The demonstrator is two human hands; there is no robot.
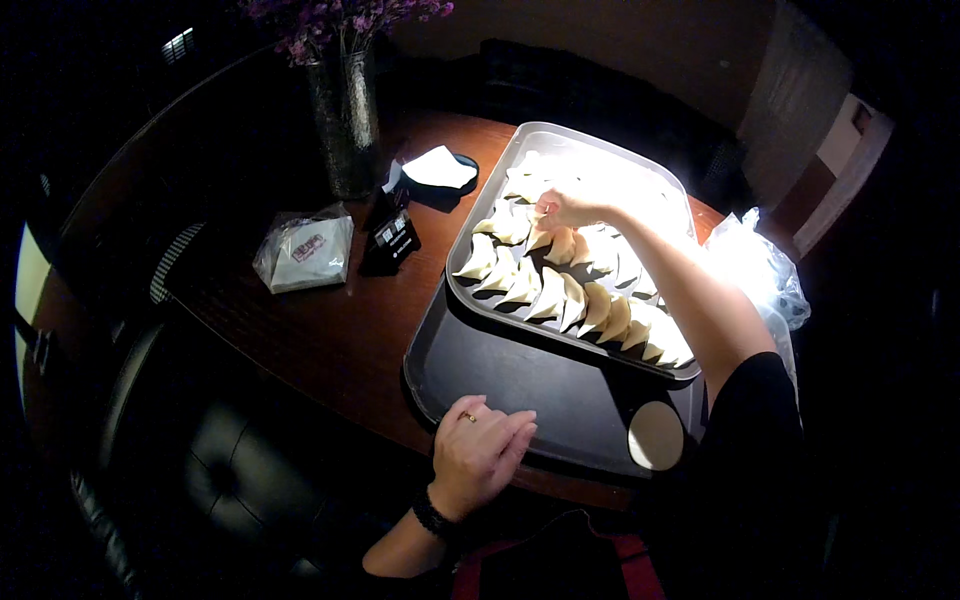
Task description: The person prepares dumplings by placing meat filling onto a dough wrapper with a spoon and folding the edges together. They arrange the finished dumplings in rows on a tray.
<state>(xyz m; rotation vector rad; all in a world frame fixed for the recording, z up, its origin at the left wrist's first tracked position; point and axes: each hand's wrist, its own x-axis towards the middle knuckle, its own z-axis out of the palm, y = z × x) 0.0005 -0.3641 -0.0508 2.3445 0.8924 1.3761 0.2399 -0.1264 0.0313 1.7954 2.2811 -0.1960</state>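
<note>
The right hand (562,208) pinches a dumpling (543,238) over the clear tray (520,140), mid-placement beside the rows; setting it down needs a free gap, while the left hand (480,450) rests flat, holding nothing, on the dark tray (520,380).

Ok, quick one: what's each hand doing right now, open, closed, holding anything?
Left hand: loosely curled, holding nothing, resting on the near edge of the dark rectangular tray.
Right hand: closed, fingers pinching a pale folded dumpling over the clear plastic tray.

home dining room | wooden table (330,340) | flower vase (345,120) | dumpling tray (480,300) | leather seat (220,450)
</note>
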